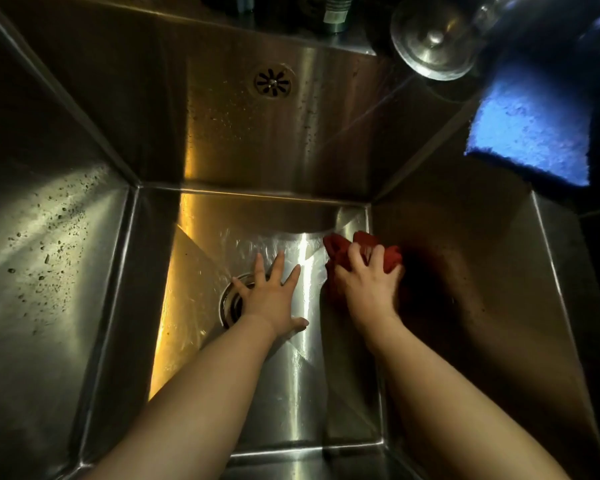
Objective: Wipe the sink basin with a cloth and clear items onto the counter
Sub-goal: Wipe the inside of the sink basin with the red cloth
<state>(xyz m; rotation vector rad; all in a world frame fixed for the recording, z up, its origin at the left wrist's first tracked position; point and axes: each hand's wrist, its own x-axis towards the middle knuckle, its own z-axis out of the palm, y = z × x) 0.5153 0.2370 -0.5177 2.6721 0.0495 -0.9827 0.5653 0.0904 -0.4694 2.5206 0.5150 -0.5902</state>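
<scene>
The left hand (271, 296) lies flat on the floor of the sink basin (291, 393), fingers straight and spread wide, thumb pointing right. Its outer edge covers part of the round drain (230, 303), whose ringed metal rim shows to the left of the palm. Just beside it on the right, the two not touching, the right hand (368, 285) curls its fingers over a bunched red cloth (340, 245) and presses it onto the floor. The soft, crumpled fabric bulges out past the knuckles toward the far right corner, close to where the floor meets the right and far walls. Both bare forearms reach in from the near edge. The basin is deep and square, brushed stainless steel with sharp folded corners and steep flat walls. Bare floor lies open to the left of the drain and near the forearms, with a wet sheen far of the left hand. Dried droplets (49, 244) speckle the left wall. A round slotted overflow grille (272, 83) sits high on the far wall. On the ledge beyond stand a dark bottle (333, 12) and a domed glass lid (433, 39) with a metal knob. On the right rim rests a nubby blue pad (530, 133); I cannot tell if it is sponge or towel.
</scene>
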